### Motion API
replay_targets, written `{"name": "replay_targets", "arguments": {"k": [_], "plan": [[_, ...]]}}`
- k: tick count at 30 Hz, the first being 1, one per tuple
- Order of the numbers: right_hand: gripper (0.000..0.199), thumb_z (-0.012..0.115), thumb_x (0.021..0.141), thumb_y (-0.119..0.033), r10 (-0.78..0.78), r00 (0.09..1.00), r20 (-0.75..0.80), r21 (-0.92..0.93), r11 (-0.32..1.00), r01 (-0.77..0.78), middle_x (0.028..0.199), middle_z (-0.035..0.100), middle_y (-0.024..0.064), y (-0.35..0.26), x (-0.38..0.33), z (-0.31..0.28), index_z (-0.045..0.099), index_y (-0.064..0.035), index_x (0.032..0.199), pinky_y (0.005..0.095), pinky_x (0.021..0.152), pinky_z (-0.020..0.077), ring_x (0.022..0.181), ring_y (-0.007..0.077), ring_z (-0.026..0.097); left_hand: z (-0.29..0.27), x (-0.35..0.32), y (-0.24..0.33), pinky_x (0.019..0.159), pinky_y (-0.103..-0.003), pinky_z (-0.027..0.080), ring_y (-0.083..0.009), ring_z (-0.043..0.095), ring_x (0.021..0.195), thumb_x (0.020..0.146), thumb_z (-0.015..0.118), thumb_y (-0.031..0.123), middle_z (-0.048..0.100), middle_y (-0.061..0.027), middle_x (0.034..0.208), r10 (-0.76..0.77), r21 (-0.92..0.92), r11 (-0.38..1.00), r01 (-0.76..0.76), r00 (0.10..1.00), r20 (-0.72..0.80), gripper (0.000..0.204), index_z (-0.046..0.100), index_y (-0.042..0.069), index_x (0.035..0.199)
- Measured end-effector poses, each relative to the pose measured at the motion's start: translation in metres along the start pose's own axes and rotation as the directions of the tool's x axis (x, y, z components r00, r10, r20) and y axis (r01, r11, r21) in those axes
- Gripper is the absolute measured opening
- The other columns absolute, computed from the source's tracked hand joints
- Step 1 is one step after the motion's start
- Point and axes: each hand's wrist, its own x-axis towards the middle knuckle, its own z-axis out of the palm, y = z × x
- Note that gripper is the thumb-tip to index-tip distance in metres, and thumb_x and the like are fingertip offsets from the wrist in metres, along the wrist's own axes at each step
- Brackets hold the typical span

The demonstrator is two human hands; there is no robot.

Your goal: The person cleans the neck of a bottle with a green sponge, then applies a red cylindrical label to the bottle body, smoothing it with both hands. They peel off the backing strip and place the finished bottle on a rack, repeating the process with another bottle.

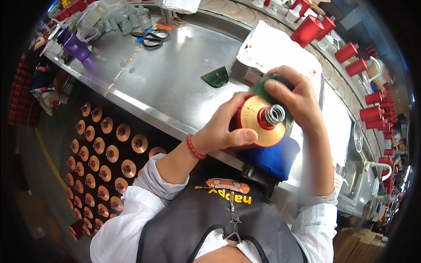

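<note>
A red bottle [263,122] with a gold shoulder and a bare threaded metal neck is tilted so that its top faces me. My left hand [226,125] is closed around the bottle's side, thumb on the gold shoulder. Above the neck, my right hand [298,94] is closed on a green pad [262,90], partly blurred, held against or just over the bottle's far side; whether it touches is unclear. Below the bottle lies a blue cloth [274,162] at the bench edge. A dark green curved piece [215,78] rests on the metal bench beyond my left hand.
Several gold-topped red bottles [105,153] stand in rows low on the left. On the metal bench [171,70] are black-handled scissors [152,40], a purple bottle [73,45] and clear bottles [127,22]. White cloth [280,48] covers a box; beyond it, a conveyor carries red bottles [307,30].
</note>
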Motion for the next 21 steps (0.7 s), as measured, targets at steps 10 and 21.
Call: {"name": "replay_targets", "arguments": {"k": [10, 21], "plan": [[0.02, 0.076, 0.084, -0.01, -0.155, 0.911, -0.382, -0.145, 0.984, 0.107, 0.089, 0.068, 0.0074, 0.009, -0.088, -0.01, 0.065, -0.0038, 0.1, 0.0319, 0.072, 0.0514, 0.08, 0.0161, 0.063, 0.004, -0.002, -0.007, 0.108, -0.038, 0.043, -0.0235, 0.053, 0.127, 0.081, 0.074, 0.057, 0.053, -0.0162, 0.137, 0.053, 0.063, 0.996, -0.055, 0.998, 0.027, 0.096, 0.036, -0.004, 0.145], [0.036, 0.058, 0.096, 0.002, -0.262, 0.923, -0.282, 0.05, 0.957, 0.287, 0.136, 0.06, 0.0213, 0.01, -0.119, -0.004, 0.053, 0.0027, 0.132, 0.0278, 0.077, 0.0593, 0.109, 0.0237, 0.066, 0.004, -0.007, -0.009, 0.113, -0.041, 0.038, -0.0265, 0.052, 0.13, 0.084, 0.072, 0.061, 0.047, -0.0183, 0.144, 0.343, 0.371, 0.865, -0.338, 0.938, 0.056, 0.101, 0.025, 0.0, 0.151]]}}
